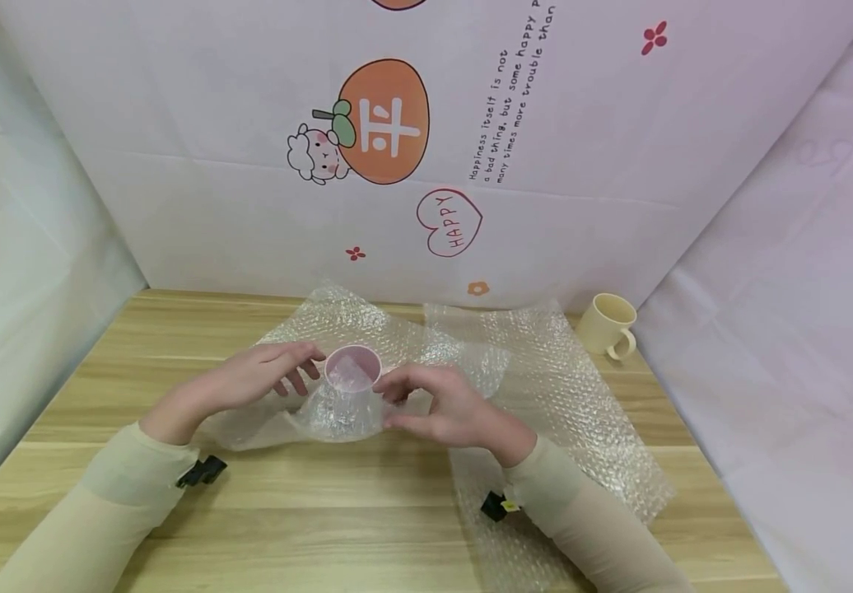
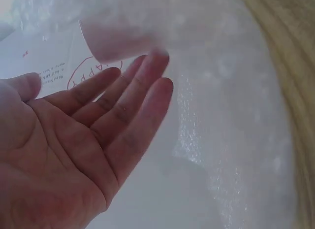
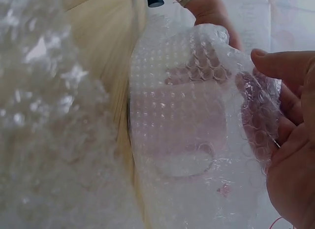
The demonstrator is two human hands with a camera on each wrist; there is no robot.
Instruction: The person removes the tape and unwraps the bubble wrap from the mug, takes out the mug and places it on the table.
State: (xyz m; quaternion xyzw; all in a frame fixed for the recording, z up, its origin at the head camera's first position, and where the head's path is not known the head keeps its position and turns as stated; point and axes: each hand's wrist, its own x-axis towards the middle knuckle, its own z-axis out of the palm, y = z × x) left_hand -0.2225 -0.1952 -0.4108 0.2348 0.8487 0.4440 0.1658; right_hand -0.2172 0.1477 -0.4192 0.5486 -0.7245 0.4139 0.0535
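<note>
A pink mug (image 1: 353,359) stands partly wrapped in bubble wrap (image 1: 342,416), its open top towards the head camera. Through the clear wrap, the right wrist view shows the mug's side (image 3: 184,115) and its handle (image 3: 209,157). On the mug's left is my left hand (image 1: 267,375), palm towards it, fingers loosely extended and gripping nothing. My right hand (image 1: 441,403) is at the mug's right side, thumb and bent fingers on either side of a flap of the wrap. In the right wrist view several of those fingers (image 3: 253,113) show through the plastic.
Another large sheet of bubble wrap (image 1: 582,412) spreads over the right side of the wooden table (image 1: 308,527), under the right forearm. A yellow mug (image 1: 604,325) stands at the back right corner. White printed cloth walls (image 1: 249,222) enclose the back and sides.
</note>
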